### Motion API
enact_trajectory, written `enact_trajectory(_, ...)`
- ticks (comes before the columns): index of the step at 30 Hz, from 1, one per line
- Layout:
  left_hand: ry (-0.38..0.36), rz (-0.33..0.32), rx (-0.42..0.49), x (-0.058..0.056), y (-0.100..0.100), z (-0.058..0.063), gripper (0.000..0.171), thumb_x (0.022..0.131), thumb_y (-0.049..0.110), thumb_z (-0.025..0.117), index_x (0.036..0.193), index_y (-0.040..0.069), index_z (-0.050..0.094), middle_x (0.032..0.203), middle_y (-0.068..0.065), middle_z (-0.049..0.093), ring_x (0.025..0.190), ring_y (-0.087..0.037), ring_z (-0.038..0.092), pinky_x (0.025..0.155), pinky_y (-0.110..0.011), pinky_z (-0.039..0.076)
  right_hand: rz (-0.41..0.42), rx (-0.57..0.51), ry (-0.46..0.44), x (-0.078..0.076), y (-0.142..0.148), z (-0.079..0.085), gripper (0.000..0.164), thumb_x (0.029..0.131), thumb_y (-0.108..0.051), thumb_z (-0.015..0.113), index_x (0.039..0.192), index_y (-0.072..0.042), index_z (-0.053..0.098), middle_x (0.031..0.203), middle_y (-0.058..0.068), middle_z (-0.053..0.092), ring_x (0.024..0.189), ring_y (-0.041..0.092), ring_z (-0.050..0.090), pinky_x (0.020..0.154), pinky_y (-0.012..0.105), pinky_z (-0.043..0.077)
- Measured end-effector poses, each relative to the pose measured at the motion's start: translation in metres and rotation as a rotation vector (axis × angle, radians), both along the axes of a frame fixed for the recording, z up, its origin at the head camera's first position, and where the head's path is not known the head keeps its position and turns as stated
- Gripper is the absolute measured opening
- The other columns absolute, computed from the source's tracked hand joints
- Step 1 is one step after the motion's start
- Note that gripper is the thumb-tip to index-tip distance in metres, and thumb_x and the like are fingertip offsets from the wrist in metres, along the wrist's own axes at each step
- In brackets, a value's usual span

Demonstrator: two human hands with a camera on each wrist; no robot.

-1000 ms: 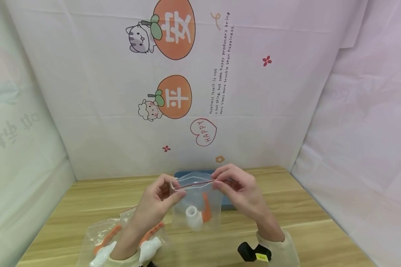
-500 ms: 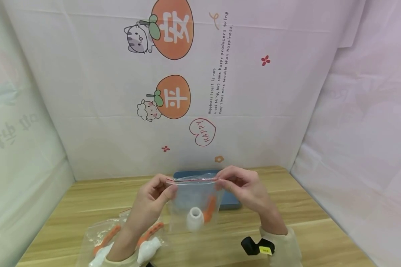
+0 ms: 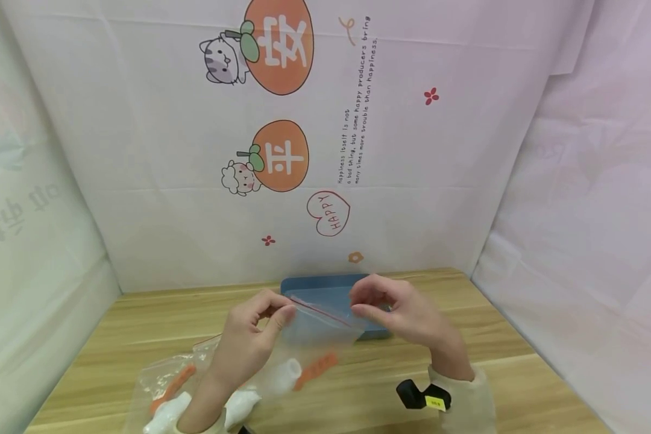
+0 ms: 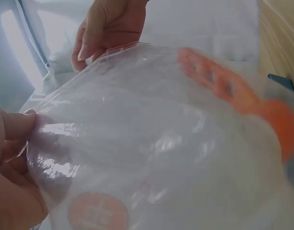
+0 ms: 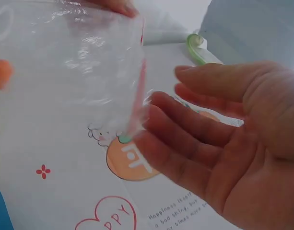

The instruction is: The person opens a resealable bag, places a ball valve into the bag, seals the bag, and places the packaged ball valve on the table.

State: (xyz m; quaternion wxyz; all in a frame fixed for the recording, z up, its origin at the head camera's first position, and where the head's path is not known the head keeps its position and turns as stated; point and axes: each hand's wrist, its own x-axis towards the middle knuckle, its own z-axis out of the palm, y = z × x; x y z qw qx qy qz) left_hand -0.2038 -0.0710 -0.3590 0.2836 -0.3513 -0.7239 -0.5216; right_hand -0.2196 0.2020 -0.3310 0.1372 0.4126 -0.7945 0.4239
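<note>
My left hand (image 3: 246, 334) pinches one top corner of a clear zip bag (image 3: 328, 328), which has a red line along its zip. The bag hangs tilted, its other end dropping to the right. Inside are a white hollow piece with a round opening (image 3: 284, 375) and an orange strip with holes (image 3: 317, 369). In the left wrist view, the thumb and fingers grip the bag's edge. My right hand (image 3: 409, 313) is just right of the bag, holding nothing. Its fingers are relaxed and parted from the thumb in the right wrist view, fingertips close by the zip edge.
A blue tray (image 3: 306, 282) stands behind the hands at the back of the wooden table (image 3: 456, 337). More clear bags (image 3: 152, 377) with white and orange pieces lie at the front left, partly under the left forearm. Printed white cloth (image 3: 390, 211) encloses the back and sides.
My right hand has let go of the bag's right corner and moved slightly right. The bag has sagged on that side and swung left, with the left hand still holding it.
</note>
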Motion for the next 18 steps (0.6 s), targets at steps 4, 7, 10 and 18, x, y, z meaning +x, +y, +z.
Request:
enact_trajectory(4, 0.062, 0.04, -0.056, 0.001, 0.001, -0.001, 0.014, 0.088, 0.003, 0.07, 0.092, 0.016, 0.069, 0.079, 0.005, 0.067, 0.07, -0.005, 0.058, 0.067, -0.018, 0.05, 0.03, 0.032, 0.089, 0.005, -0.017, -0.001, 0.019, 0.089, -0.009, 0.072, 0.105, -0.016, 0.065, 0.092, -0.001, 0.066, 0.078, 0.006, 0.063, 0.07, 0.025, 0.056)
enact_trajectory(7, 0.042, 0.031, -0.073, 0.002, 0.001, -0.001, 0.013, 0.088, 0.006, 0.071, 0.091, 0.018, 0.071, 0.08, 0.007, 0.068, 0.07, -0.003, 0.057, 0.064, -0.018, 0.049, 0.033, 0.053, 0.176, 0.008, -0.03, -0.004, 0.021, 0.088, -0.012, 0.074, 0.106, -0.015, 0.064, 0.093, -0.002, 0.065, 0.082, 0.007, 0.06, 0.073, 0.024, 0.054)
enact_trajectory(10, 0.039, 0.013, -0.09, 0.001, 0.001, -0.001, 0.012, 0.087, 0.008, 0.072, 0.091, 0.02, 0.072, 0.081, 0.009, 0.068, 0.069, -0.002, 0.055, 0.062, -0.019, 0.047, -0.015, 0.072, 0.25, 0.009, -0.041, -0.007, 0.02, 0.088, -0.015, 0.074, 0.106, -0.017, 0.066, 0.098, -0.004, 0.064, 0.089, 0.009, 0.055, 0.079, 0.023, 0.049)
enact_trajectory(18, 0.011, -0.01, -0.151, 0.0, 0.003, 0.0, 0.01, 0.088, 0.015, 0.072, 0.089, 0.025, 0.072, 0.081, 0.013, 0.066, 0.068, -0.001, 0.052, 0.059, -0.017, 0.045, -0.107, 0.09, 0.321, 0.009, -0.049, -0.012, 0.022, 0.087, -0.017, 0.075, 0.108, -0.019, 0.068, 0.105, -0.005, 0.062, 0.099, 0.011, 0.049, 0.083, 0.026, 0.045)
